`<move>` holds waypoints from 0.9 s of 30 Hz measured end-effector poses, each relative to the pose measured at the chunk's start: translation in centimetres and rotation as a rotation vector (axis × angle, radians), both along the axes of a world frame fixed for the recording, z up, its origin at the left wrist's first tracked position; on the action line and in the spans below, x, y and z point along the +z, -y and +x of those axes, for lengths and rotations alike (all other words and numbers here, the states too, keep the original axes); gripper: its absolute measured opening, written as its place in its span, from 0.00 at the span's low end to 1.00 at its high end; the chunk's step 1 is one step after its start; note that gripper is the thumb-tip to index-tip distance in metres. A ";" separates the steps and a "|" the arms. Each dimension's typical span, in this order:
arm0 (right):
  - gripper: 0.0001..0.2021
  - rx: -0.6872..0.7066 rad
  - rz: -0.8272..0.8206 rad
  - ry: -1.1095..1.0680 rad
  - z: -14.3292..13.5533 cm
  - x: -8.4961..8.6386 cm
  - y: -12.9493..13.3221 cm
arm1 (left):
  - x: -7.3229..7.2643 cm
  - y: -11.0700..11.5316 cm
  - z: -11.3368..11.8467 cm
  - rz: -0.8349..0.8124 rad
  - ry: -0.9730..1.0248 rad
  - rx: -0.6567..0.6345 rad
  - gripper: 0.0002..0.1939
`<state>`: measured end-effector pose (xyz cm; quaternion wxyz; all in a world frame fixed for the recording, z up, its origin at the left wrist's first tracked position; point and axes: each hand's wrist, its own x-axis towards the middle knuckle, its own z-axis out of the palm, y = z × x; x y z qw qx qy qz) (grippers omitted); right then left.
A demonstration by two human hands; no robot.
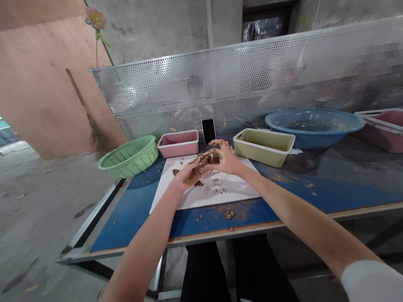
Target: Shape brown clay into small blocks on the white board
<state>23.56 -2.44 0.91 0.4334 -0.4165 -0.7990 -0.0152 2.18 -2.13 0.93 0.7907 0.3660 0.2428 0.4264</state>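
Note:
Both hands meet above a white sheet (pixel 226 192) on the blue table. My left hand (pixel 190 172) is palm up, its fingers under a brown, earthy piece (pixel 209 160). From the right, my right hand (pixel 226 160) curls its fingers and thumb round the same piece. The piece's exact shape is partly hidden by the fingers. Another brown fragment (pixel 175 172) lies on the sheet just left of my left hand, and a small one (pixel 199 183) lies below it. Dark crumbs are scattered over the sheet.
Behind the sheet stand a green basket (pixel 129 158), a pink tub (pixel 178 145), an upright phone (pixel 208 131) and an olive tub (pixel 264 147). Farther right are a blue basin (pixel 314 125) and pink tubs (pixel 401 130). Small clods (pixel 230 214) lie near the front edge. A perforated metal panel (pixel 163 91) rises behind.

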 end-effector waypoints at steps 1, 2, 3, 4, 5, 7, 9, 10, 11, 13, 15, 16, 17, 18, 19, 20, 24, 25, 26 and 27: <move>0.22 0.004 0.000 0.014 0.0 0.1 0.1 | 0.0 0.0 0.0 0.002 -0.003 0.001 0.06; 0.22 0.008 0.001 0.026 0.0 0.1 0.1 | 0.0 0.0 0.0 0.003 -0.005 0.001 0.06; 0.21 0.012 0.004 0.034 0.0 0.2 0.2 | -0.1 0.0 -0.1 0.004 -0.006 0.000 0.06; 0.21 0.016 0.007 0.038 0.0 0.3 0.3 | -0.1 0.0 -0.1 0.005 -0.005 0.000 0.06; 0.20 0.020 0.012 0.037 -0.1 0.3 0.4 | -0.1 0.0 -0.1 0.004 -0.003 -0.001 0.07; 0.19 0.026 0.018 0.028 -0.2 0.4 0.5 | -0.2 -0.1 0.0 -0.005 -0.001 -0.007 0.07; 0.19 0.028 0.021 0.012 -0.3 0.4 0.6 | -0.2 -0.1 0.0 -0.022 -0.008 -0.020 0.07; 0.19 0.028 0.021 0.005 -0.3 0.4 0.6 | -0.1 -0.1 0.0 -0.028 -0.013 -0.025 0.08; 0.19 0.025 0.022 -0.003 -0.4 0.4 0.7 | -0.1 -0.1 0.0 -0.032 -0.018 -0.028 0.08; 0.19 0.019 0.026 -0.020 -0.4 0.3 0.6 | 0.1 0.1 0.0 -0.031 -0.020 -0.033 0.07; 0.19 0.024 0.024 -0.034 -0.3 0.2 0.6 | 0.2 0.3 0.0 -0.022 -0.016 -0.036 0.05; 0.19 0.028 0.021 -0.038 -0.3 0.2 0.6 | 0.3 0.4 0.0 -0.016 -0.013 -0.037 0.05; 0.19 0.031 0.019 -0.038 -0.3 0.2 0.6 | 0.3 0.4 -0.1 -0.011 -0.012 -0.037 0.05; 0.19 0.028 0.021 -0.036 -0.3 0.2 0.6 | 0.3 0.5 -0.1 -0.007 -0.012 -0.035 0.06; 0.18 0.019 0.025 -0.029 -0.3 0.2 0.7 | 0.3 0.5 -0.1 -0.006 -0.016 -0.031 0.07; 0.18 0.007 0.033 -0.019 -0.4 0.2 0.7 | 0.3 0.5 -0.2 -0.004 -0.021 -0.026 0.07; 0.18 -0.017 0.047 0.009 -0.6 0.0 0.8 | 0.1 0.3 -0.1 0.011 -0.037 0.004 0.07; 0.18 -0.012 0.042 0.007 -0.6 0.0 0.8 | 0.1 0.3 -0.1 0.015 -0.042 0.007 0.07; 0.18 -0.007 0.035 0.005 -0.6 0.0 0.8 | 0.1 0.3 0.0 0.021 -0.047 0.007 0.07; 0.20 0.004 0.026 0.005 -0.5 0.0 0.8 | 0.1 0.2 -0.1 0.031 -0.049 0.009 0.08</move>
